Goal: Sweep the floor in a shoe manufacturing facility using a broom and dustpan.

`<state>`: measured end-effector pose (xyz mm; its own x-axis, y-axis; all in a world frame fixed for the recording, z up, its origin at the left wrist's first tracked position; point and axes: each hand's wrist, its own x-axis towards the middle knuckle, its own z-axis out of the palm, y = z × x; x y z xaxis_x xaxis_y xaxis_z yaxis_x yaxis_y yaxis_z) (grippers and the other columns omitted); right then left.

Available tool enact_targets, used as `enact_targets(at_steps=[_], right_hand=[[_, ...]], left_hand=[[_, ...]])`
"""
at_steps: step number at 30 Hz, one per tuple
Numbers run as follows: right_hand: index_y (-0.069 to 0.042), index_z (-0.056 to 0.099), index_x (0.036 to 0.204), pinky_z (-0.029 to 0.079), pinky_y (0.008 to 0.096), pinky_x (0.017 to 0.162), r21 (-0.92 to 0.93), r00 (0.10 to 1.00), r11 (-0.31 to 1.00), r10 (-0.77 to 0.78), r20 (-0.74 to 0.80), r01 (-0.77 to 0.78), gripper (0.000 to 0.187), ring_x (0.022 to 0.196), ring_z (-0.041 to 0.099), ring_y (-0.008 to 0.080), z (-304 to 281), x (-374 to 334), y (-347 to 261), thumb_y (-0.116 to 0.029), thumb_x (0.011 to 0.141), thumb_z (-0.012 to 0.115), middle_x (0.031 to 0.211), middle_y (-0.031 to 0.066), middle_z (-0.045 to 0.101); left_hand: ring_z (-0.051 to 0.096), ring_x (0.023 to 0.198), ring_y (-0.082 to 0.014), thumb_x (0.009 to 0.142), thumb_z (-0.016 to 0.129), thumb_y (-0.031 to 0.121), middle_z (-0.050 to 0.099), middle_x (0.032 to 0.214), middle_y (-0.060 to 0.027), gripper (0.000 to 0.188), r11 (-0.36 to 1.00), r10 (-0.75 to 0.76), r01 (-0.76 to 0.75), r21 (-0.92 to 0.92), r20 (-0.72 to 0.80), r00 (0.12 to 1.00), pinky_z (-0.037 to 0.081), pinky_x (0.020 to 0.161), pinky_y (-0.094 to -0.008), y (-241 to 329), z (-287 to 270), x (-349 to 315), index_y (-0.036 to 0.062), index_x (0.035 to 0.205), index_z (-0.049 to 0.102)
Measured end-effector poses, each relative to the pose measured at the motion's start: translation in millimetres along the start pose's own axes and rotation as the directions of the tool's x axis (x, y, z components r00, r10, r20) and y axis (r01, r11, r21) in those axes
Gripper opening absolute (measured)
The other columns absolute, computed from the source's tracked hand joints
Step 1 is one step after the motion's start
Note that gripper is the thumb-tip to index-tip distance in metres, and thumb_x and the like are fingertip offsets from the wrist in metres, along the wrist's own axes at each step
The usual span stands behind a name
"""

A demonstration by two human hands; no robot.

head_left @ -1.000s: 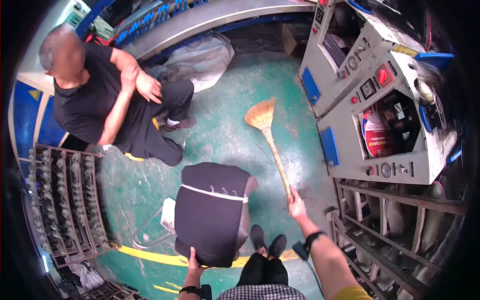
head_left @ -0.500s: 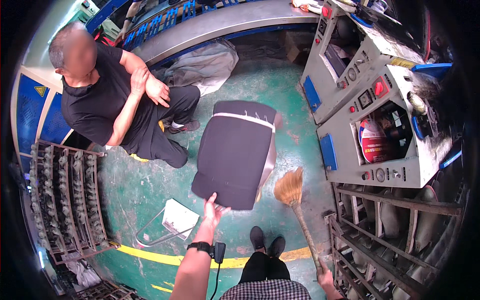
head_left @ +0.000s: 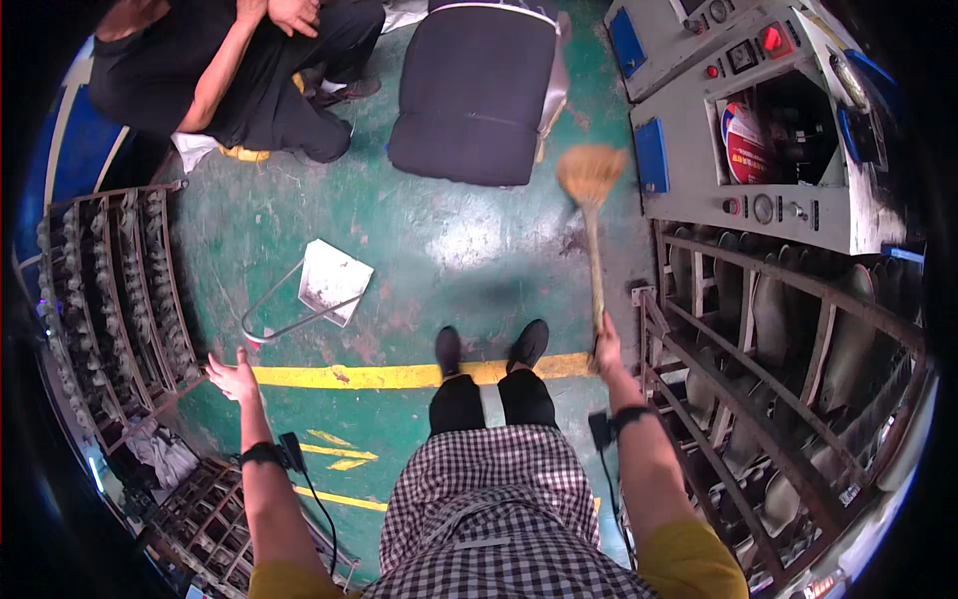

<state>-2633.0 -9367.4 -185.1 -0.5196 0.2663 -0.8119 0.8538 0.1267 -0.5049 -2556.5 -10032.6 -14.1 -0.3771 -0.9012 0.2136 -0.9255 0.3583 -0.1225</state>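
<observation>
My right hand (head_left: pixel 606 346) grips the wooden handle of a straw broom (head_left: pixel 591 215), whose bristle head rests on the green floor beside a black cushioned seat (head_left: pixel 479 95). My left hand (head_left: pixel 235 378) hangs open and empty out to the left, fingers spread, close to the metal-handled dustpan (head_left: pixel 317 291) that lies on the floor. My black shoes (head_left: pixel 489 347) stand on a yellow floor line (head_left: pixel 369 376).
A person in black (head_left: pixel 239 70) sits at the upper left. A grey machine with buttons and blue panels (head_left: pixel 758 120) and a metal rack (head_left: pixel 778 329) stand on the right. Racks of parts (head_left: pixel 110 290) line the left side.
My left hand has let go of the black seat and swung down to the left. The seat now lies farther away, and the broom reaches forward beside it.
</observation>
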Motion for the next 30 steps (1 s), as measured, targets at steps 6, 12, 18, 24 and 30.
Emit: enact_targets(at_steps=[6,12,18,24,30], right_hand=[[-0.021,0.039,0.133,0.036,0.0276,0.039,-0.234,0.991,0.97,0.093,0.091,-0.069,0.042,0.041,0.04,0.0102,-4.6,-199.7,85.9,-0.016,0.092,0.04,0.06,0.0034,0.049],[-0.015,0.038,0.133,0.043,0.032,0.085,-0.424,0.985,0.903,0.123,0.117,-0.062,0.042,0.101,0.056,0.0224,99.4,-283.3,65.2,-0.02,0.092,0.041,0.116,0.0193,0.055],[-0.019,0.037,0.133,0.048,0.035,0.064,-0.531,0.915,0.746,-0.305,0.265,0.402,0.042,0.069,0.061,0.0257,251.2,-181.4,58.8,-0.022,0.091,0.041,0.084,0.0164,0.061],[-0.021,0.039,0.132,0.046,0.0369,0.061,-0.606,0.971,0.759,-0.162,0.177,0.237,0.042,0.066,0.06,0.0262,238.4,-279.4,173.2,-0.022,0.09,0.039,0.087,0.0185,0.062],[-0.009,0.036,0.133,0.041,0.029,0.087,-0.608,0.946,0.725,-0.23,0.231,0.324,0.042,0.106,0.054,0.0217,266.0,-391.9,113.2,-0.016,0.092,0.039,0.124,0.0162,0.05]], left_hand=[[0.03,0.127,-0.0332,0.065,0.063,0.064,0.029,0.137,-0.0254,0.107,0.885,-0.145,0.284,-0.369,0.36,0.921,0.024,0.106,-0.0387,-139.4,83.1,66.8,-0.0042,0.136,0.02],[0.04,0.119,-0.0274,0.068,0.064,0.058,0.036,0.134,-0.0173,0.095,0.716,0.159,0.419,-0.558,0.715,0.681,0.031,0.099,-0.0355,-99.1,147.9,84.7,-0.0051,0.132,0.031],[0.051,0.093,-0.0185,0.071,0.068,0.048,0.052,0.101,-0.0091,0.07,0.612,0.141,0.208,-0.763,0.365,0.92,0.039,0.089,-0.0331,-105.5,217.3,92.6,-0.0036,0.113,0.049],[0.048,0.075,-0.0127,0.077,0.063,0.044,0.053,0.078,-0.0031,0.045,0.801,0.153,0.359,-0.479,0.743,0.651,0.04,0.07,-0.027,-164.7,224.2,121.7,0.0009,0.084,0.056],[0.039,0.062,-0.0071,0.085,0.055,0.037,0.044,0.063,0.0031,0.034,0.436,0.116,0.612,-0.66,0.715,0.689,0.032,0.056,-0.0251,-238.3,148.3,31.3,0.0072,0.069,0.051]])
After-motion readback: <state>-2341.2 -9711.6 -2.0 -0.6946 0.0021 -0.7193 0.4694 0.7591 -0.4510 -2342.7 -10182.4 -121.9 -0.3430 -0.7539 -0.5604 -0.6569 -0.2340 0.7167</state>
